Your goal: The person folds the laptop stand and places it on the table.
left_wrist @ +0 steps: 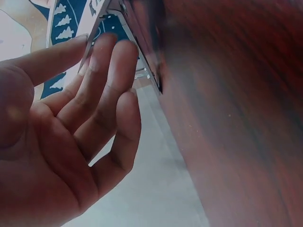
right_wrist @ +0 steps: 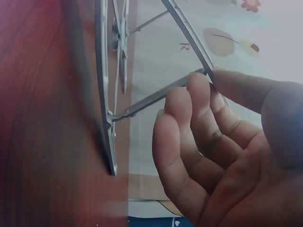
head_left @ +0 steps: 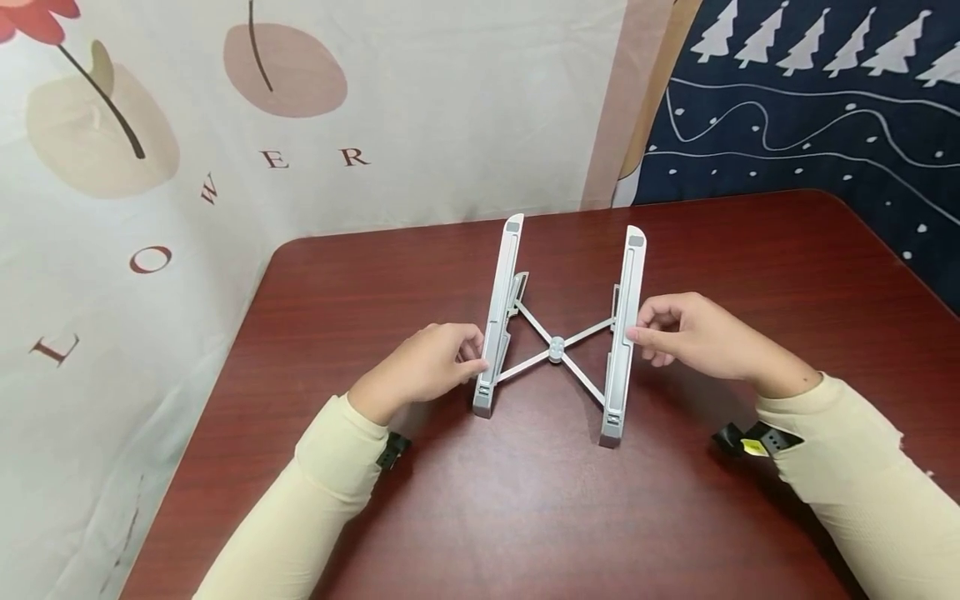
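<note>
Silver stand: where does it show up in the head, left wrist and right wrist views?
Head: the silver stand is just right of centre, whole.
Left wrist: top, left of centre, partly behind the left hand.
Right wrist: upper middle, cut off by the top edge.
Shared landmark: the red-brown table, along the right in left wrist, the left in right wrist.

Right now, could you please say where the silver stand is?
In the head view, the silver stand is right of centre on the table, between the left hand and right hand.
</note>
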A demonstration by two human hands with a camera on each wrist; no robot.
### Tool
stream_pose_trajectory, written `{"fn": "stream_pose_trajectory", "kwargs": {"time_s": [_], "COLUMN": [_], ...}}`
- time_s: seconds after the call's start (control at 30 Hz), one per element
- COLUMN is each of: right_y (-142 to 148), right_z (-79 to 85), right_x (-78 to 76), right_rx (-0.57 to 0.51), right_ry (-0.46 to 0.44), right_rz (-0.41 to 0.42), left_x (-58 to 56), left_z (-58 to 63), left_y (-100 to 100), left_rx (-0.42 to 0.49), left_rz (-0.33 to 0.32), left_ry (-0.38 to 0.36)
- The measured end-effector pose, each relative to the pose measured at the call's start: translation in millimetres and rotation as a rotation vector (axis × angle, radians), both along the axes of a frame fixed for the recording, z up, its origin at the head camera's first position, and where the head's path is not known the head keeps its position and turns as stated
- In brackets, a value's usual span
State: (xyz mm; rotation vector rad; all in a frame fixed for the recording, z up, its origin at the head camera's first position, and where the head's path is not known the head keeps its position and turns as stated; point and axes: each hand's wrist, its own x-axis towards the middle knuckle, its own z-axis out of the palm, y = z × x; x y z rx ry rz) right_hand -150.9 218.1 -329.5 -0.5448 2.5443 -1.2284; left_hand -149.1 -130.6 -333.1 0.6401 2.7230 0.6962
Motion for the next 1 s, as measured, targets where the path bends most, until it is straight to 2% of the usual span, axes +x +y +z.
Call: {"fn": "stream_pose_trajectory", "kwargs": {"time_s": [0.37,0.8,1.0], "right_y": [-8.2,-16.2,-18.0], "right_z": [-3.4,-5.8,-6.3], "right_x": [2.5,6.2,6.4], "right_rx": [-0.032,-0.089,-0.105], "right_ry": [0.005,-0.002,0.008], "right_rz": [-0.036,-0.067,-0.063], "left_x": [-0.3,-0.3,-0.7], "left_z": [-1.1,-2.6,-2.7], "left_y": [-1.9,-2.1,-1.8], "left_rx": [0.056,0.074,0.082], "left_rz": [-0.057,-0.051,-0.058], "left_ry": [-0.059,-0.095,-0.086]}}
